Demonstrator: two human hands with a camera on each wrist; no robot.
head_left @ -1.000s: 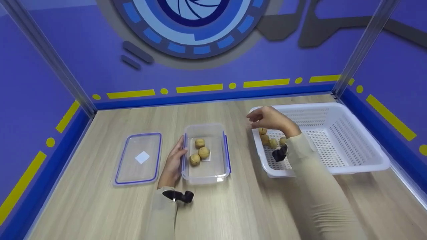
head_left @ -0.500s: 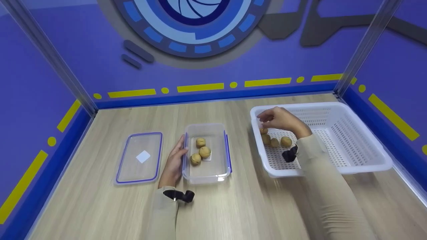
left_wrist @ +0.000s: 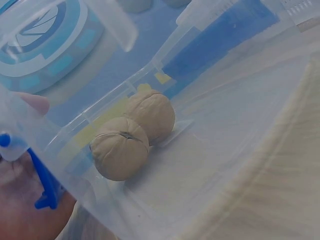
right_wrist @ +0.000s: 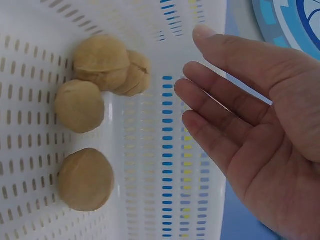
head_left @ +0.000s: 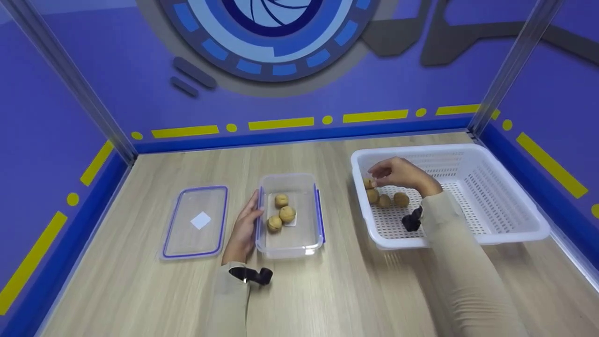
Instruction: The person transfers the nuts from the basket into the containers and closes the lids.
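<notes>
Walnuts (head_left: 287,214) are in two places here: three sit in the clear box (head_left: 285,251) mid-table, and four are in the white basket (head_left: 486,201) over on the right. The box ones are bunched up towards its left side, and the left wrist view gets two of them close up, touching each other. The basket ones are all down at the left end, three grouped near the wall and the fourth just off to the side. The left hand (head_left: 242,229) is up against the left side of the box, fingers pretty much straight along the outside and thumb by the rim, so it's touching the box rather than wrapped round it. A blue latch (left_wrist: 45,185) hangs down right by that palm. The right hand (head_left: 398,173) is over the basket's left end, right above the walnuts, and the right wrist view shows it loose, fingers a bit bent and apart from the thumb, with nothing between them. The lid (head_left: 187,238) is lying flat on the table (head_left: 323,290) left of the box, blue seal round its edge and a white sticker (head_left: 200,220) in the middle. Both arms have beige sleeves with a black wrist camera strapped on.
</notes>
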